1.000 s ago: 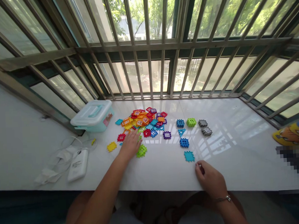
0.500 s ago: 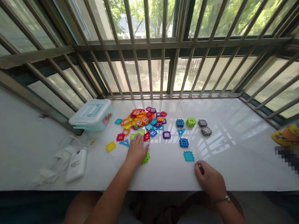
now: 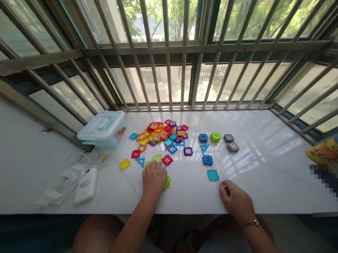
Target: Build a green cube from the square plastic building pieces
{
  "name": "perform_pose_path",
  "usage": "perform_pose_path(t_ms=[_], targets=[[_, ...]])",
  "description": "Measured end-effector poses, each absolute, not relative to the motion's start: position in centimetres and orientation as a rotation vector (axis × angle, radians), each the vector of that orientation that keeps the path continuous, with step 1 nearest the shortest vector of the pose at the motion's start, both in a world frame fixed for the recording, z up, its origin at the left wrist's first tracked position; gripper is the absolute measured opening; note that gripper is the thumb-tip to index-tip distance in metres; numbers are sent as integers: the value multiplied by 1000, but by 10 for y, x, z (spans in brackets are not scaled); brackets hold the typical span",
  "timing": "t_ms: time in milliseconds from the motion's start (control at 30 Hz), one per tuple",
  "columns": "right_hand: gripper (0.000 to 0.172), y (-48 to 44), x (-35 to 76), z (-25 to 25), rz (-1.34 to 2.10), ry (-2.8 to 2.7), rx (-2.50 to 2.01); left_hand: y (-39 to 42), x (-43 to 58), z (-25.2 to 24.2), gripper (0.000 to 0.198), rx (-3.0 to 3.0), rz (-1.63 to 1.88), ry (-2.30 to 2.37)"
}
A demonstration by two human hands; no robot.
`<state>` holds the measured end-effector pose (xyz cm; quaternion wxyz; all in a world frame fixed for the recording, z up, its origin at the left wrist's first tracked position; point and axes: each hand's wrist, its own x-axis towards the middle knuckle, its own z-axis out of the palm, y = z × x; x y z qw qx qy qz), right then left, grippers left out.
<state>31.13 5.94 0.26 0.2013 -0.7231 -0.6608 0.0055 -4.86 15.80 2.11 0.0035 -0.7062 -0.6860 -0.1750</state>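
The left hand [image 3: 154, 182], fingers held narrow and holding nothing visible, lies just left of the green plastic tile [image 3: 167, 183]; the right hand [image 3: 235, 202] is farther off, its finger state unclear.

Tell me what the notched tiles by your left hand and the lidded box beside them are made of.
The notched tiles look like moulded plastic: solid bright colours, a slight gloss and crisply cut window shapes. The lidded box also seems to be plastic, probably translucent, with a milky lid and pale teal walls that appear to let light through.
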Motion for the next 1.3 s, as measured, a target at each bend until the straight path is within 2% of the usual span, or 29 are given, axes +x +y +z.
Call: perform_pose_path(t_ms=[167,333,400,533,600,833,1300], targets=[[34,59,312,1,20,-1844,-2033,155,-46,23,27,-2159,-534,-2154],[32,59,312,2,39,-1848,-2037,156,-43,19,26,-2275,-532,-1934],[32,59,312,2,35,-1847,-2034,158,-42,17,35,-2334,-514,-1900],[32,60,312,2,26,-1850,-2015,159,-40,13,68,-2253,-555,-1968],[32,60,312,2,22,-1856,-2006,158,-40,12,70,-2177,-613,-1997],[31,60,311,3,5,-1852,-2001,152,-41,20,30,-2159,-605,-2010],[27,59,309,7,7,-1846,-2043,128,1,25,9,-2280,-700,-2001]])
